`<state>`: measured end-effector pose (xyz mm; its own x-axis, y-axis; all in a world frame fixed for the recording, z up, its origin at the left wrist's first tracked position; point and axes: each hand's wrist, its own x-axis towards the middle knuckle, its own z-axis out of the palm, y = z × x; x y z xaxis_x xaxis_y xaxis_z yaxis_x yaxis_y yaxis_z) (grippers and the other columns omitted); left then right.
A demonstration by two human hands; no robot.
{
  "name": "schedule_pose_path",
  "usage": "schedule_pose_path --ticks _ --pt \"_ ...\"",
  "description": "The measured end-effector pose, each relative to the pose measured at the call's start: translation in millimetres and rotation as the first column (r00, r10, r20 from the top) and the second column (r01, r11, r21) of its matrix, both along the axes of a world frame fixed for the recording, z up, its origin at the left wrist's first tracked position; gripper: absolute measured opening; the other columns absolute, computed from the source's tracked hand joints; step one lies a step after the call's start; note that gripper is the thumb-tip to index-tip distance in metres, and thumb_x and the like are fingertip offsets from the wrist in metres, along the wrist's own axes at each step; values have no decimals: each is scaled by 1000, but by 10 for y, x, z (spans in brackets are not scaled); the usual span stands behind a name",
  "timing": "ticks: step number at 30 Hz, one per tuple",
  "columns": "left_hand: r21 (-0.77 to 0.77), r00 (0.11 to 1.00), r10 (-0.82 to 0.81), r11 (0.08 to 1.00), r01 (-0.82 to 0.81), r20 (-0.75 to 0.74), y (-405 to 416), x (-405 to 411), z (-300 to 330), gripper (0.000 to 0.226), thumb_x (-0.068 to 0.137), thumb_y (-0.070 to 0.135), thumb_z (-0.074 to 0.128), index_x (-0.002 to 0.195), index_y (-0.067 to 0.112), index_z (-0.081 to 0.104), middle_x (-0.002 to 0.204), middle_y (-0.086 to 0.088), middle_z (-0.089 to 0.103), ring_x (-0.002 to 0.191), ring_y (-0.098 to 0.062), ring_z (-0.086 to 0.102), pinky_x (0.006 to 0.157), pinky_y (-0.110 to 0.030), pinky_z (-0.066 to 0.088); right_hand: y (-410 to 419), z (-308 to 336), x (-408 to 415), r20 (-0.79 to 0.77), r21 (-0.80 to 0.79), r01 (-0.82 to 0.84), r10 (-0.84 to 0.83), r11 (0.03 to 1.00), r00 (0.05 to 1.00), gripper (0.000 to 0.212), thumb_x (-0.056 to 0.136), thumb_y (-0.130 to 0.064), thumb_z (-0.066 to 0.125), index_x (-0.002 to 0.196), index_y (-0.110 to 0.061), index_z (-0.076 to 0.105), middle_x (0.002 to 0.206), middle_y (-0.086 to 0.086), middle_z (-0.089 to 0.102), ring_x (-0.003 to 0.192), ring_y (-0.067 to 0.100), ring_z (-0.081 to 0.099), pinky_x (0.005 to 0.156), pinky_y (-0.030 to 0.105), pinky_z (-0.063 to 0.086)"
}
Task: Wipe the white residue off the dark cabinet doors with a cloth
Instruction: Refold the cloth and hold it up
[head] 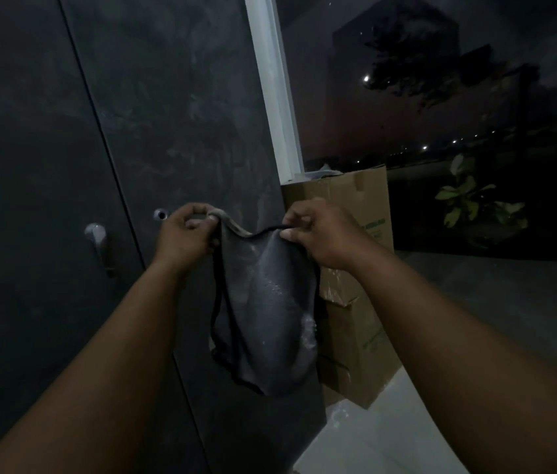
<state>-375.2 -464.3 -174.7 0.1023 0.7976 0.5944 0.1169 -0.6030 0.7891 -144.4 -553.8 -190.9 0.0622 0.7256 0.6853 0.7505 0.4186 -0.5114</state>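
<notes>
Left hand (184,234) and right hand (321,234) each pinch a top corner of a dark cloth (266,309), hanging before a smeared dark cabinet door (174,114) beside cardboard boxes (355,302).

Clearance at the cabinet doors

We are finding open air before the right door (181,107); a handle (97,239) is projecting from the left door (20,148), and stacked cardboard boxes (355,302) are blocking the right side.
</notes>
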Motion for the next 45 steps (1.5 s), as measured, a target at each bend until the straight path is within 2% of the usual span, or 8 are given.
schedule_pose_path --ticks 11,17,22,26,29,36,40,45 --pt "-274 742 -616 690 670 263 487 1016 1358 18 96 24 61 108 23 74 94 -3 74 80 -15 68 67 -24 59 331 1627 376 -42 1 -204 204 979 978 11 104 -24 57 102 -32 66 96 -12 67 94 2 62 83 27 53" --pt "-422 819 -442 706 569 366 975 1276 1871 36 102 29 65 130 7 63 104 -21 72 87 -22 68 68 -29 58 822 2122 214 -71 -16 -173 171 985 983 14 106 -23 53 98 -32 61 86 -19 64 83 0 62 70 14 43" --pt "-554 912 -398 739 383 100 1299 888 2128 35 98 52 66 97 21 81 97 -6 81 94 -23 78 85 -41 63 1191 2430 -169 -23 -111 -63 61 992 998 9 104 -24 56 99 -28 63 93 -15 64 90 -1 59 75 19 42" --pt "-667 871 -449 589 456 198 1309 492 2433 47 91 69 62 108 29 82 114 -7 78 109 -26 74 102 -46 55 1172 2694 -502 27 -182 22 -18 983 999 12 103 -27 58 94 -35 59 98 -14 52 94 -7 47 75 8 33" --pt "-705 853 -457 517 486 253 1221 258 2781 52 87 69 61 104 25 83 111 -10 78 101 -24 76 89 -40 56 1078 2975 -719 24 -194 96 -93 976 995 9 103 -28 58 99 -33 63 100 -10 52 96 -7 44 77 5 31" --pt "-587 788 -588 577 568 183 979 -64 3434 34 99 48 63 116 24 79 119 -5 77 120 -21 69 103 -36 51 863 3648 -1123 -136 -273 -22 -16 962 991 30 98 -2 59 96 -32 58 104 -11 55 100 -5 53 87 17 42" --pt "-518 728 -669 575 633 149 997 -159 3620 38 106 39 56 129 15 72 128 -10 73 125 -25 67 110 -40 49 757 3805 -1121 -184 -281 -20 -33 960 982 32 96 -6 63 115 -32 62 121 -8 57 117 1 55 106 28 45" --pt "-497 719 -684 585 640 120 871 12 3740 27 101 33 64 124 22 72 117 -6 77 108 -16 73 82 -21 57 637 3823 -933 -200 -239 79 -128 968 971 63 95 -22 71 151 -36 43 141 -9 45 130 1 47 110 19 40"
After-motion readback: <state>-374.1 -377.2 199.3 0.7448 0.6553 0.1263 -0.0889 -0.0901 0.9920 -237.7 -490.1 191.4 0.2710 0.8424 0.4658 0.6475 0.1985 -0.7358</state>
